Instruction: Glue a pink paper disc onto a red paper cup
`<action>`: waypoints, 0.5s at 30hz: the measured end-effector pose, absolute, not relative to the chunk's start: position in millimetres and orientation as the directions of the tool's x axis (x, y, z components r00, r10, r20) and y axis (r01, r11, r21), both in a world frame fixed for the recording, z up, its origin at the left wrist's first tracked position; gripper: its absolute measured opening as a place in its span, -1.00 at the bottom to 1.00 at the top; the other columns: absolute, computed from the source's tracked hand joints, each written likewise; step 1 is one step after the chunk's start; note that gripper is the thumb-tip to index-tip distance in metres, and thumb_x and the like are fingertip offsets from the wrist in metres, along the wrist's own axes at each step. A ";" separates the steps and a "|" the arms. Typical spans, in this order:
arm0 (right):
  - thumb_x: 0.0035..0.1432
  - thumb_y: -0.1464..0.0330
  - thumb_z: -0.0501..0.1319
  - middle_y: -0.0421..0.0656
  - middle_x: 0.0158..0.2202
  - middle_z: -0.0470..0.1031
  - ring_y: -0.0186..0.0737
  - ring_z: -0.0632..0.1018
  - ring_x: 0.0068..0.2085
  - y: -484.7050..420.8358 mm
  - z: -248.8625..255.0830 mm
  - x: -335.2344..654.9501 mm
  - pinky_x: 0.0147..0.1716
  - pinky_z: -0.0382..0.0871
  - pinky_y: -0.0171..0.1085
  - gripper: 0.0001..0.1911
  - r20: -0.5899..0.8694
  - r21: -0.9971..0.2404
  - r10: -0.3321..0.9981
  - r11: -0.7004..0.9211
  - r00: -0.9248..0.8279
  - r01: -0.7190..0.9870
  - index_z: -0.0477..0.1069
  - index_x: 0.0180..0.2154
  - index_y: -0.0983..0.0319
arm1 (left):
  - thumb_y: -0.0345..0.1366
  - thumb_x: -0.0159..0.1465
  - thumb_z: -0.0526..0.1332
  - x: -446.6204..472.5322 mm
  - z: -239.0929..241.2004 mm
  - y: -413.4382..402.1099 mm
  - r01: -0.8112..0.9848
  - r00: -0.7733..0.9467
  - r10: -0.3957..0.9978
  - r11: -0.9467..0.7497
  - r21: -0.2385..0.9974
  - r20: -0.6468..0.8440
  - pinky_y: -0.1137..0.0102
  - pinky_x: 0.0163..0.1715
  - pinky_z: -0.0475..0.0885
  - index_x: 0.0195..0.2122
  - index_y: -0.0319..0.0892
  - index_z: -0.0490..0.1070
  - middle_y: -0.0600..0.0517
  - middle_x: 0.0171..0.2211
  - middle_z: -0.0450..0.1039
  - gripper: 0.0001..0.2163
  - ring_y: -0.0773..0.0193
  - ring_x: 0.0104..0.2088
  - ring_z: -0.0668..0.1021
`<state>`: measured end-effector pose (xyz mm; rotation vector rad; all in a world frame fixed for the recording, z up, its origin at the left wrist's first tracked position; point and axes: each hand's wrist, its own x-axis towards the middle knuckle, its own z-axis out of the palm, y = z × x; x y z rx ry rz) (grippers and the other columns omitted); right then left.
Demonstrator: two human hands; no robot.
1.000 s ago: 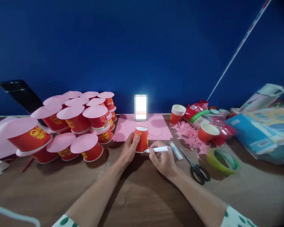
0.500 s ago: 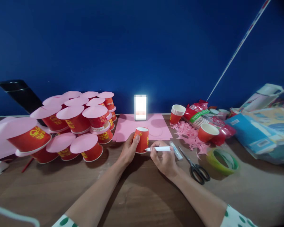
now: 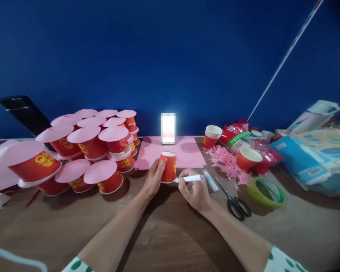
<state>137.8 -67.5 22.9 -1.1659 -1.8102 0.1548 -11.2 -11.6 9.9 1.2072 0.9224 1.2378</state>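
My left hand [image 3: 154, 176] is closed round the side of a red paper cup [image 3: 168, 170] with yellow print. The cup is upside down, its white base facing up and its rim low, near the table. In my right hand [image 3: 195, 190] is a slim white pen-shaped tube [image 3: 191, 178], pinched between thumb and fingers. Its pointed tip is at the lower right of the cup, close to the rim; I cannot tell whether it touches. Behind the cup lie pink paper sheets [image 3: 147, 151], with a lit, blurred-out phone [image 3: 168, 128] upright on them.
On the left, upturned red cups [image 3: 110, 185] and pink paper discs [image 3: 100, 172] form stacks. To the right lie a clear tube [image 3: 211, 181], scissors [image 3: 235, 204], green-yellow tape [image 3: 268, 193], pink scraps [image 3: 229, 166], stacked cups [image 3: 212, 136] and a blue package [image 3: 303, 158].
The cup and my left hand have shifted slightly left, and the cup has turned a little. The white tube has moved left with its tip still by the rim.
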 end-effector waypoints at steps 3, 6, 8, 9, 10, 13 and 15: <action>0.21 0.38 0.07 -0.22 -0.56 0.41 -0.33 0.41 -0.54 -67.9 21.5 138.0 -0.51 0.27 -0.35 -0.84 0.637 -0.545 0.766 0.532 -0.093 0.648 0.30 -0.43 0.21 | 0.12 0.16 0.14 -11.9 8.7 -10.7 -0.168 0.177 0.980 -0.065 0.984 0.095 0.42 -0.41 0.40 -0.15 -0.21 0.35 0.03 -0.40 0.44 -0.53 0.29 -0.43 0.48; 0.21 0.38 0.08 -0.22 -0.55 0.41 -0.33 0.42 -0.54 -67.8 19.6 138.4 -0.53 0.26 -0.36 -0.84 0.626 -0.555 0.774 0.526 -0.092 0.645 0.30 -0.43 0.22 | 0.08 0.11 0.23 -11.7 6.1 -9.9 -0.149 0.153 0.982 -0.086 0.985 0.109 0.42 -0.38 0.40 -0.10 -0.22 0.34 0.02 -0.34 0.43 -0.50 0.30 -0.40 0.47; 0.21 0.38 0.08 -0.21 -0.54 0.42 -0.32 0.43 -0.53 -67.7 18.9 138.6 -0.52 0.27 -0.36 -0.85 0.622 -0.562 0.778 0.527 -0.095 0.638 0.30 -0.42 0.21 | 0.06 0.09 0.26 -10.7 4.9 -9.9 -0.146 0.123 0.985 -0.105 0.984 0.123 0.43 -0.37 0.40 -0.10 -0.21 0.33 0.03 -0.32 0.42 -0.51 0.31 -0.39 0.46; 0.21 0.38 0.08 -0.21 -0.53 0.42 -0.32 0.43 -0.52 -67.7 18.9 138.7 -0.51 0.28 -0.35 -0.85 0.623 -0.560 0.776 0.530 -0.098 0.637 0.30 -0.42 0.21 | 0.05 0.09 0.25 -10.1 4.6 -10.0 -0.146 0.116 0.985 -0.108 0.983 0.126 0.44 -0.38 0.40 -0.11 -0.20 0.33 0.03 -0.33 0.41 -0.52 0.31 -0.39 0.46; 0.21 0.37 0.08 -0.21 -0.53 0.42 -0.31 0.44 -0.52 -67.7 19.2 138.8 -0.50 0.29 -0.34 -0.86 0.628 -0.555 0.772 0.533 -0.100 0.638 0.31 -0.41 0.21 | 0.06 0.10 0.25 -9.5 4.6 -10.2 -0.148 0.117 0.985 -0.106 0.983 0.123 0.44 -0.38 0.39 -0.11 -0.20 0.33 0.04 -0.34 0.41 -0.53 0.31 -0.40 0.45; 0.22 0.37 0.07 -0.20 -0.51 0.43 -0.30 0.45 -0.50 -67.8 21.1 138.9 -0.45 0.32 -0.32 -0.85 0.652 -0.528 0.752 0.540 -0.095 0.655 0.31 -0.41 0.21 | 0.08 0.09 0.24 -8.1 4.9 -10.5 -0.151 0.116 0.987 -0.096 0.984 0.114 0.44 -0.39 0.38 -0.15 -0.19 0.34 0.05 -0.36 0.41 -0.54 0.32 -0.41 0.45; 0.22 0.37 0.07 -0.20 -0.52 0.43 -0.30 0.45 -0.49 -67.7 22.4 138.9 -0.44 0.33 -0.32 -0.84 0.666 -0.519 0.741 0.539 -0.081 0.663 0.31 -0.42 0.21 | 0.08 0.08 0.25 -7.9 4.8 -10.3 -0.155 0.113 0.987 -0.095 0.983 0.113 0.43 -0.38 0.37 -0.15 -0.18 0.35 0.05 -0.37 0.41 -0.53 0.32 -0.41 0.44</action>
